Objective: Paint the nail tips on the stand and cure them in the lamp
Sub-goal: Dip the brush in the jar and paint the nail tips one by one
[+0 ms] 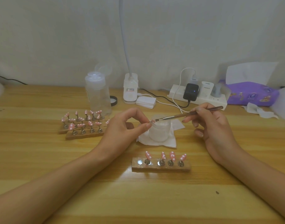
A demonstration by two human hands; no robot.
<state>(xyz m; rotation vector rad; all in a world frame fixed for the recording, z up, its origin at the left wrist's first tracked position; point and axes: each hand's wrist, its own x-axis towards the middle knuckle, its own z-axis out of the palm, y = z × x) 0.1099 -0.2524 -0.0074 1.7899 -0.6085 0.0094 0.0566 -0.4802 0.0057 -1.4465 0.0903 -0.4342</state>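
Brush (187,114) meets a single nail tip (152,121) above a white jar (159,131) at a wooden table (154,199).
The left hand (122,128) pinches the tip between thumb and forefinger. The right hand (214,126) has its fingers clamped round the brush, whose bristles touch the tip. The jar sits on a tissue (169,142). Nearer, a wooden stand (161,168) carries four pink dotted tips. More filled stands (83,126) lie to the far left.

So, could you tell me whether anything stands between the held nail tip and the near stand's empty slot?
Only the jar on its tissue, just beneath the tip that the left hand pinches; nothing else lies between there and the empty slot in the stand.
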